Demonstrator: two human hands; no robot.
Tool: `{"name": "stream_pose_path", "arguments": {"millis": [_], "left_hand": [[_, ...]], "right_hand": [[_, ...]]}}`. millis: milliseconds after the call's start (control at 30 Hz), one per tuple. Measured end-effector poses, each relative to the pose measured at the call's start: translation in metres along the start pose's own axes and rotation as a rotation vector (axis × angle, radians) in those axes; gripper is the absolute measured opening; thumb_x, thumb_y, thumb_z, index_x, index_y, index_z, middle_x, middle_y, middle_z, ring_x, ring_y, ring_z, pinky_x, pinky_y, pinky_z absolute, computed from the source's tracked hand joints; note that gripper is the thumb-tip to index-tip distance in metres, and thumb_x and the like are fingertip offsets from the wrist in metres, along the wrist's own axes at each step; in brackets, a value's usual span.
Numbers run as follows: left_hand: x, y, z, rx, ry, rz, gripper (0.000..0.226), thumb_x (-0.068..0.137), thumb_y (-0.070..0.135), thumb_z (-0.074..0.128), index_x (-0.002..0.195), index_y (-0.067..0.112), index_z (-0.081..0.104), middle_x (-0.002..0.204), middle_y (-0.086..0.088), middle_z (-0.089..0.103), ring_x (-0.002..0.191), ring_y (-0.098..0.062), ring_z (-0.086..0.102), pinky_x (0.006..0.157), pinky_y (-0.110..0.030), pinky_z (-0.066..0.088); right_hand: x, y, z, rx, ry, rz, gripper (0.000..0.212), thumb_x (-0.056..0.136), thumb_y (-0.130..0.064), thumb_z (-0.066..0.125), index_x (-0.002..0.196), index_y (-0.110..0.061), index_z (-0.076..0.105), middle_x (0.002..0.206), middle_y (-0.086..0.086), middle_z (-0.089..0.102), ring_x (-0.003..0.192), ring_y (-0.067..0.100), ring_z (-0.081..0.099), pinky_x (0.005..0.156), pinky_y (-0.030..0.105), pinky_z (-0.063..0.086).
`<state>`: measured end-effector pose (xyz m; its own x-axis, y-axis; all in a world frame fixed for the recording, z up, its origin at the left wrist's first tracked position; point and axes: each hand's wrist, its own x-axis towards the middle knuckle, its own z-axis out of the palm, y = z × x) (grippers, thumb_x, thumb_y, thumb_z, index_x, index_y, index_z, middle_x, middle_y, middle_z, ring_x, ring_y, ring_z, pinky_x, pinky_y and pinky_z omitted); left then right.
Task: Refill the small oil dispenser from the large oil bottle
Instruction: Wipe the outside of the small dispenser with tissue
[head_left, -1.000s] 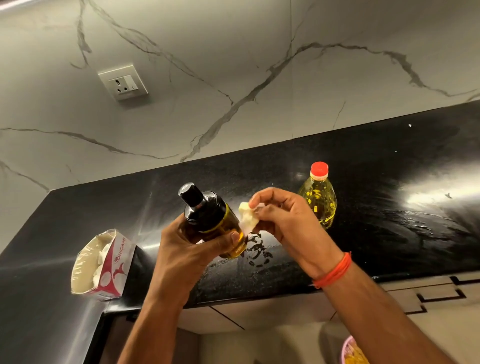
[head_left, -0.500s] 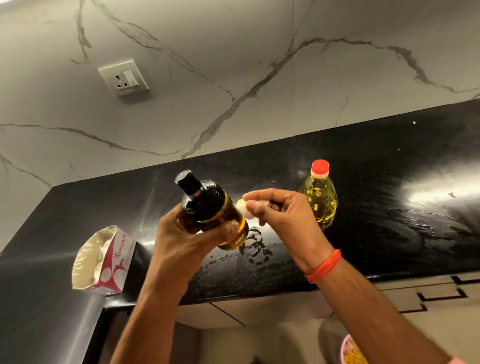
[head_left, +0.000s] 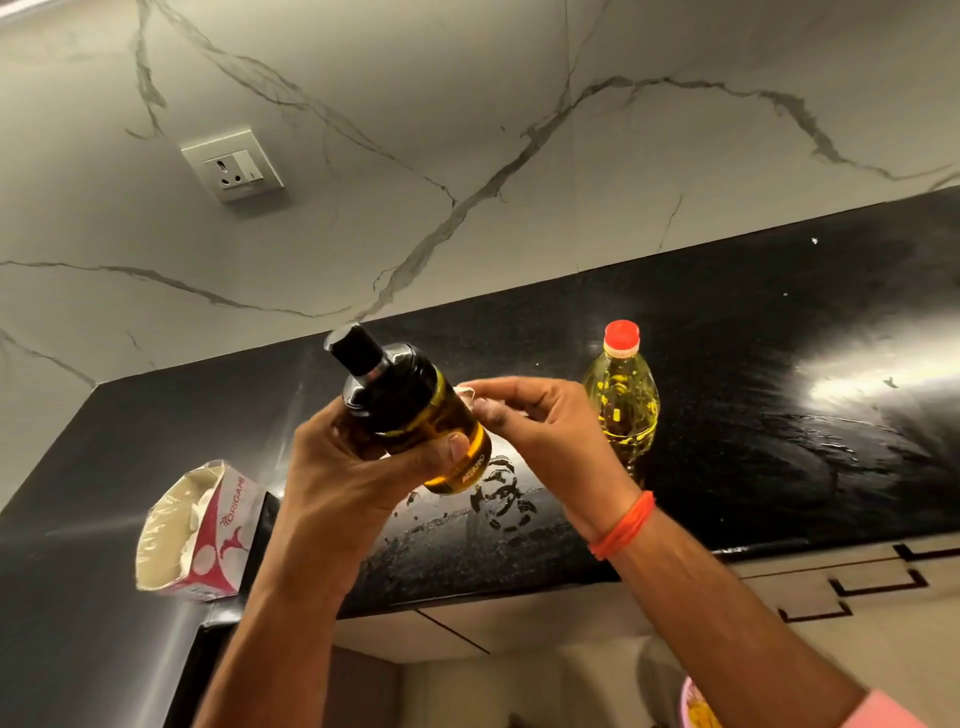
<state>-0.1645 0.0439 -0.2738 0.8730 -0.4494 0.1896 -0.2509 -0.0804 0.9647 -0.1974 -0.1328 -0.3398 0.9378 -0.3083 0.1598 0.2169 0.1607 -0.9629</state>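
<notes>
Tissue (head_left: 466, 394) now mostly hidden, seemingly pinched by right hand (head_left: 540, 431); left hand (head_left: 343, 478) grips dispenser (head_left: 415, 415).

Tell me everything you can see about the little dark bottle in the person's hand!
The small oil dispenser is dark amber, glass-looking, with golden oil showing through and the word AGARO near its base. It has a black top with a shiny silver collar and a black cap. It is held tilted above the black countertop, top pointing up and left. The left hand grips its body; the right hand holds a small white tissue piece against its side.
</notes>
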Motion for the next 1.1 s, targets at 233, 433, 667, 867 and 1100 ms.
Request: {"name": "stream_pose_path", "arguments": {"millis": [233, 433, 667, 867, 1100], "left_hand": [[0.004, 0.007, 0.002, 0.039, 0.032, -0.005, 0.04, 0.055, 0.029, 0.089, 0.091, 0.042, 0.079, 0.097, 0.006, 0.08, 0.09, -0.01, 0.076, 0.075, -0.011, 0.054], [-0.002, 0.006, 0.009, -0.002, 0.01, -0.027, 0.047, 0.053, 0.032, 0.089, 0.097, 0.043, 0.078, 0.104, 0.004, 0.079, 0.097, -0.013, 0.075, 0.077, -0.012, 0.055], [-0.001, 0.017, 0.003, 0.079, 0.002, 0.029, 0.042, 0.054, 0.031, 0.089, 0.085, 0.055, 0.075, 0.092, 0.018, 0.078, 0.087, 0.001, 0.074, 0.071, -0.005, 0.051], [0.003, 0.012, 0.003, 0.047, 0.029, 0.001, 0.041, 0.052, 0.037, 0.087, 0.089, 0.05, 0.077, 0.097, 0.01, 0.079, 0.09, -0.007, 0.075, 0.074, -0.009, 0.054], [0.006, 0.017, 0.005, 0.057, -0.003, 0.019, 0.043, 0.049, 0.041, 0.086, 0.089, 0.054, 0.075, 0.096, 0.016, 0.078, 0.092, -0.003, 0.074, 0.073, -0.008, 0.053]], "right_hand": [[-0.022, -0.008, 0.0, 0.175, 0.014, -0.139, 0.016, 0.087, -0.001, 0.072, 0.102, -0.006, 0.077, 0.095, 0.003, 0.079, 0.087, 0.009, 0.074, 0.075, 0.018, 0.056], [-0.004, -0.028, 0.005, 0.11, 0.008, -0.246, 0.022, 0.088, 0.0, 0.072, 0.11, -0.004, 0.074, 0.106, 0.011, 0.077, 0.1, 0.019, 0.074, 0.087, 0.027, 0.059], [-0.01, -0.005, -0.003, -0.102, 0.048, -0.077, 0.012, 0.089, -0.014, 0.074, 0.1, -0.014, 0.079, 0.103, 0.007, 0.074, 0.103, 0.021, 0.068, 0.091, 0.037, 0.057], [-0.017, -0.021, 0.006, 0.07, -0.056, -0.253, 0.018, 0.09, 0.0, 0.071, 0.108, -0.001, 0.072, 0.102, 0.01, 0.076, 0.097, 0.022, 0.074, 0.086, 0.03, 0.06], [0.01, -0.005, 0.002, 0.06, -0.043, -0.09, 0.013, 0.093, -0.006, 0.067, 0.102, -0.012, 0.075, 0.091, -0.006, 0.077, 0.086, 0.002, 0.071, 0.073, 0.015, 0.054]]}}
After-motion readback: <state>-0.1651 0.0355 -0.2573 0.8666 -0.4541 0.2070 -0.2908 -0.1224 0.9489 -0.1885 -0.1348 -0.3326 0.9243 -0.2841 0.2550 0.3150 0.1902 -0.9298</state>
